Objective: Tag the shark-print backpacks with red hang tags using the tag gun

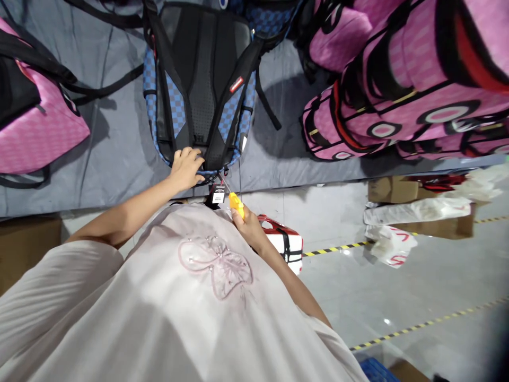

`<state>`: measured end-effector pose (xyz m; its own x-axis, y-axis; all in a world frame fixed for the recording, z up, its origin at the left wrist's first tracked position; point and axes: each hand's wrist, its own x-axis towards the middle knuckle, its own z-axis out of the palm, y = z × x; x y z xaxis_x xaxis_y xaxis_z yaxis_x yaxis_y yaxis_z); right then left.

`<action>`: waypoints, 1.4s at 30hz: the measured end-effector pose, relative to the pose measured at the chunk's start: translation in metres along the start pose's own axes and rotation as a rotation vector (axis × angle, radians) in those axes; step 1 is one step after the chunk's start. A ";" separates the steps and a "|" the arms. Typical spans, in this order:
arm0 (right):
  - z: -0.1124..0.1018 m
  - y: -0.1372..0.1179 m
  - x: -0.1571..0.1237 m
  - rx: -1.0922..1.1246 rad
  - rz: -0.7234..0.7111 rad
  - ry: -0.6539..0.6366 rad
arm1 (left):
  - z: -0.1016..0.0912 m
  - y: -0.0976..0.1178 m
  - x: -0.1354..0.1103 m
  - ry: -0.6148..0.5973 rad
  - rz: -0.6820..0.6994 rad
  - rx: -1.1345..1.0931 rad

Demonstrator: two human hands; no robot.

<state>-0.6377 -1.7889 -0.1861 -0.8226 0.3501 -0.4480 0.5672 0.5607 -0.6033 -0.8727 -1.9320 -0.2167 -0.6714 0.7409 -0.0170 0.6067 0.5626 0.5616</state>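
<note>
A blue-and-black checkered backpack (202,69) lies on the grey-covered table with its black back panel and shoulder straps facing up. My left hand (186,170) rests on its near edge, fingers spread over the bottom of the panel. In my right hand (248,225) is a yellow-handled tool (236,204) with a thin metal tip, its exact kind unclear. The tip points at the backpack's near edge, beside a black tag (217,195) with a white barcode label. Whether the tip touches the bag or the tag, I cannot tell.
Pink checkered bags (397,95) stand at the right, and another pink bag (47,122) lies at the left. On the floor are a red-and-white case (292,246), a cardboard box (29,241) and plastic wrapping (392,246). Yellow-black tape (338,248) marks the floor.
</note>
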 end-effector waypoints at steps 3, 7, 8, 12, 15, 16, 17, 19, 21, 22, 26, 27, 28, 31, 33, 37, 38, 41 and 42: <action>0.001 0.000 0.002 0.028 0.004 -0.009 | 0.004 -0.001 0.009 0.002 -0.056 0.046; 0.001 -0.005 0.012 0.050 0.056 -0.022 | 0.016 0.002 0.032 0.010 -0.080 0.121; 0.002 -0.005 0.013 0.048 0.061 -0.032 | 0.018 0.003 0.037 0.000 -0.067 0.148; 0.005 0.005 0.009 0.069 0.080 -0.050 | 0.021 0.000 0.053 -0.019 -0.138 0.253; 0.007 0.016 0.003 0.101 0.085 -0.056 | 0.017 -0.004 0.045 -0.048 -0.085 0.281; 0.007 0.019 0.002 0.112 0.084 -0.056 | 0.015 -0.005 0.038 -0.063 -0.010 0.283; 0.006 0.022 0.001 0.128 0.078 -0.058 | 0.014 -0.007 0.030 -0.082 0.079 0.292; 0.004 0.024 0.001 0.166 0.057 -0.069 | 0.011 -0.011 0.016 -0.120 0.229 0.338; 0.001 0.022 0.003 0.154 0.057 -0.080 | 0.010 -0.013 0.009 -0.157 0.280 0.390; -0.001 0.020 0.004 0.120 0.071 -0.088 | 0.011 -0.013 0.009 -0.171 0.279 0.404; -0.002 0.013 0.007 -0.009 0.151 -0.095 | 0.017 -0.005 0.017 -0.166 0.260 0.402; 0.000 0.014 0.007 -0.005 0.158 -0.071 | 0.019 -0.002 0.016 -0.142 0.250 0.388; 0.002 0.016 0.008 0.009 0.163 -0.039 | 0.021 0.003 0.013 -0.108 0.235 0.365; 0.011 0.026 0.011 0.072 0.178 0.050 | 0.030 0.018 -0.003 -0.033 0.155 0.180; 0.018 0.032 0.011 0.112 0.189 0.081 | 0.043 0.030 -0.010 -0.098 -0.039 -0.092; 0.023 0.032 0.003 0.175 0.194 0.108 | 0.077 0.052 0.002 -0.231 -0.722 -0.870; 0.021 0.030 0.001 0.178 0.175 0.130 | 0.086 0.056 0.007 -0.212 -0.806 -0.993; 0.005 0.027 0.011 0.138 0.069 0.252 | 0.104 0.067 0.015 -0.065 -0.844 -1.126; -0.003 0.027 0.022 0.120 0.018 0.286 | 0.107 0.071 0.013 0.013 -0.853 -1.144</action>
<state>-0.6404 -1.7642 -0.2104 -0.7805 0.5661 -0.2655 0.5684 0.4657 -0.6783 -0.7933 -1.8430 -0.2661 -0.6574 0.3252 -0.6798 -0.6458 0.2218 0.7306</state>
